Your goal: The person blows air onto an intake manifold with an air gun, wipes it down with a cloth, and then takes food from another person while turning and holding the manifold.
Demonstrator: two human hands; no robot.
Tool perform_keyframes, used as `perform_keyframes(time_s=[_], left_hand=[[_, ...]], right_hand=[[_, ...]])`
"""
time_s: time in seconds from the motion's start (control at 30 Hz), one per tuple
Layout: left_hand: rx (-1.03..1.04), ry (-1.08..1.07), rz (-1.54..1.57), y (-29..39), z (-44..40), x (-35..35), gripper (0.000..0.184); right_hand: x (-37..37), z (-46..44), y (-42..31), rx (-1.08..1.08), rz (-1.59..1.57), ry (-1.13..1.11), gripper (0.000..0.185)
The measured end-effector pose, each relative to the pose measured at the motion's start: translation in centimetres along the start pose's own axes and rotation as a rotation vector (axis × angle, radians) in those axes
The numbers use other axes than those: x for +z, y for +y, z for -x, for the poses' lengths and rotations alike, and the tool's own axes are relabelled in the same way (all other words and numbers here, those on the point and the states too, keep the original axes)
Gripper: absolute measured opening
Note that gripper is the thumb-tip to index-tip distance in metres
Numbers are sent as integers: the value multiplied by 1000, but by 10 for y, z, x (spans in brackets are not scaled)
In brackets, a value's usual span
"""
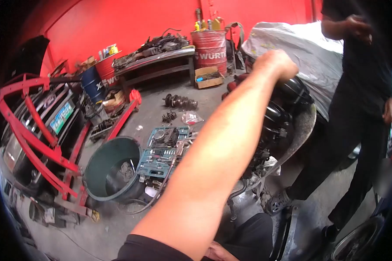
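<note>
My left arm reaches forward across the view, and my left hand (276, 65) is closed in a fist at its end. Whatever the fist holds, if anything, is hidden from me. Just below and beside it stands a dark machine (276, 114) with glossy black, engine-like parts, largely covered by my forearm. I cannot tell whether the fist touches it. Down at the bottom edge, by my dark-clothed leg, a small part of my right hand (220, 252) shows behind the left arm; its fingers are mostly hidden.
A teal tool case (157, 162) lies beside a green tub (113, 169). To the left is a red engine hoist (39, 143). A coil-over shock (180, 102) rests on the floor. Another person (357, 95) stands at right, near a silver cover (300, 43).
</note>
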State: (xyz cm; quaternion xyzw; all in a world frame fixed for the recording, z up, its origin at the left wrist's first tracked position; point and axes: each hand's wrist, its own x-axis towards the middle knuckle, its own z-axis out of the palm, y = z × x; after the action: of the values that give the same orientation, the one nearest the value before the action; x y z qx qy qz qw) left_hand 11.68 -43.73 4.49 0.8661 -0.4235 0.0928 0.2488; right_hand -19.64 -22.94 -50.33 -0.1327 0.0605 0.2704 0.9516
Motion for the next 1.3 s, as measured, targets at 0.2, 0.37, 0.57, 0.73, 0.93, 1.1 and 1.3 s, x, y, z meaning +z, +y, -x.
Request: perform_keyframes(time_s=[0.2, 0.37, 0.57, 0.73, 0.93, 1.1, 1.3], left_hand=[[-58, 143, 197, 7, 52, -18, 39], [-29, 168, 235, 9, 57, -15, 33], [-20, 181, 245, 8, 61, -17, 28], [-15, 218, 238, 10, 59, -13, 27], [-1, 216, 240, 9, 62, -14, 27], [-29, 164, 198, 10, 59, -17, 30], [-3, 123, 176, 6, 58, -16, 35]], right_hand=[[-11, 1, 6, -20, 54, 78, 50], [0, 5, 7, -71, 111, 103, 59], [36, 14, -1, -111, 171, 119, 58], [42, 10, 3, -88, 138, 136, 58], [40, 10, 1, -83, 117, 126, 61], [-12, 3, 9, -33, 94, 110, 61], [12, 4, -2, -14, 30, 67, 56]])
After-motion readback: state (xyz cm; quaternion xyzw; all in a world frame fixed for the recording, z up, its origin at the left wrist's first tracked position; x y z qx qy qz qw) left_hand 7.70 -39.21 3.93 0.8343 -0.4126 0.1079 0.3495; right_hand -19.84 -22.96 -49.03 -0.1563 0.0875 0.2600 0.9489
